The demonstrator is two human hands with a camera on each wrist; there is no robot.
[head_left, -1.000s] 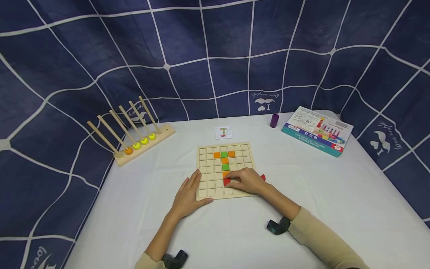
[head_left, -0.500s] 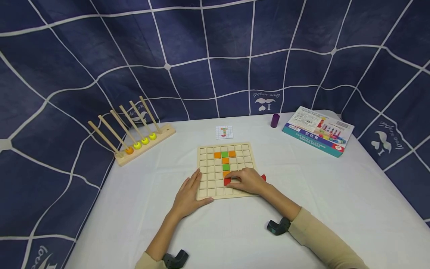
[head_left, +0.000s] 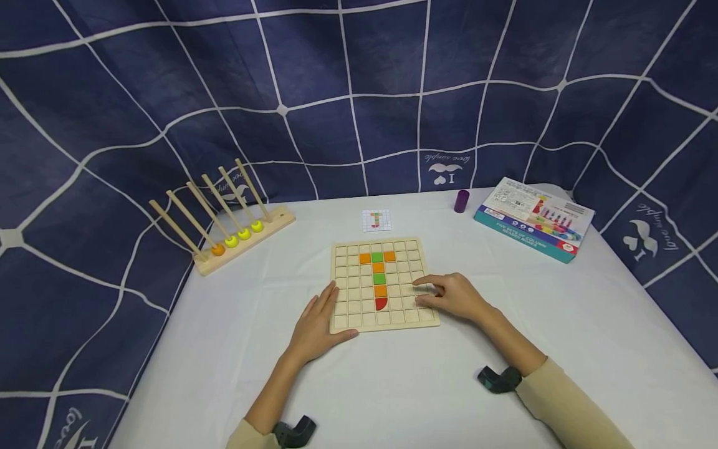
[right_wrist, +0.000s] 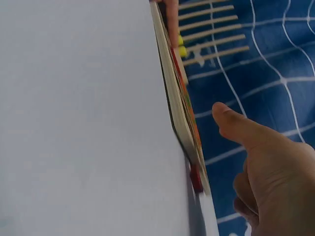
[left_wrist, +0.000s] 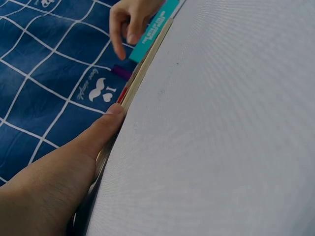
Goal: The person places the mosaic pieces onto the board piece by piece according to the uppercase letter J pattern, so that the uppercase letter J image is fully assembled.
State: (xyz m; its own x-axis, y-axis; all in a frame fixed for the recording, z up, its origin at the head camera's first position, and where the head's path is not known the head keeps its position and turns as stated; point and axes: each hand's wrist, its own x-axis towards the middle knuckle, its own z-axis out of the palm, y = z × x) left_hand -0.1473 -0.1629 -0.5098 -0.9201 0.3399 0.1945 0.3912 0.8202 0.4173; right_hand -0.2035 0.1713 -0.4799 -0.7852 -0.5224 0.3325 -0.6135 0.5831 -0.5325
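Observation:
A square wooden grid board [head_left: 353,318] lies on the white table. On it, orange and green square tiles run in a top row and down a column, with a red tile [head_left: 381,304], rounded at one corner, at the bottom. My left hand [head_left: 314,327] rests at the board's left edge, fingers along the side and thumb [left_wrist: 101,130] on the near edge. Over the board's right side hovers my right hand [head_left: 457,298], thumb and forefinger apart, holding nothing. Another red piece [right_wrist: 196,178] lies beside the board in the right wrist view; the right hand hides it in the head view.
Behind the board lies a pattern card [head_left: 376,220]. A wooden peg stand [head_left: 247,243] with orange and yellow beads is at back left. A purple cylinder [head_left: 461,201] and a teal-sided box [head_left: 533,218] stand at back right, before a blue checked cloth [head_left: 387,125].
My right hand has let go of the red tile at the column's bottom and moved right, to the board's right edge. My left hand has stayed in place.

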